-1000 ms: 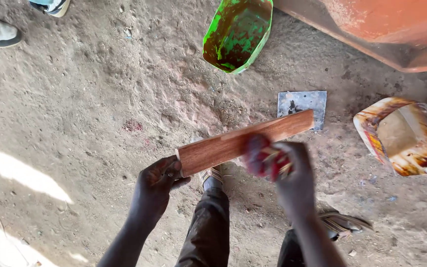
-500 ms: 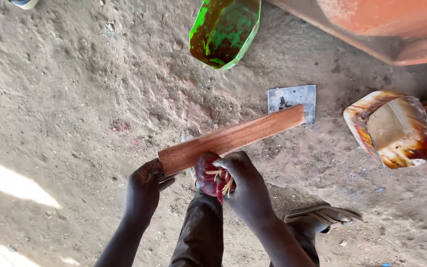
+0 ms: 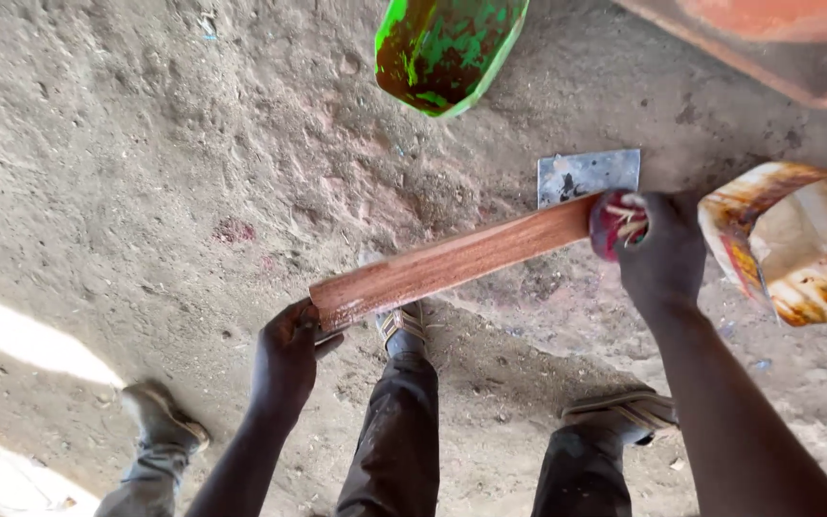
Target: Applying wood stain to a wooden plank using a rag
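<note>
Two hands hold a stained wooden strip above a sandy floor.

At the strip's near-left end, the left hand [image 3: 286,356] is clenched around the long, flat, reddish-brown wooden strip [image 3: 452,260], which slants up to the right over the grey sandy floor [image 3: 145,172]; its upper face looks wet and evenly red-brown, with a paler, scuffed patch at the left end. At the strip's right end, the right hand [image 3: 660,251] grips a bunched red-stained rag [image 3: 616,222] pressed against the wood. Behind that end lies a small grey metal plate [image 3: 588,174]. A green cut-open plastic container [image 3: 447,48] sits toward the floor's top edge, and a stain-smeared cut white plastic container [image 3: 796,244] sits at the right edge.
</note>
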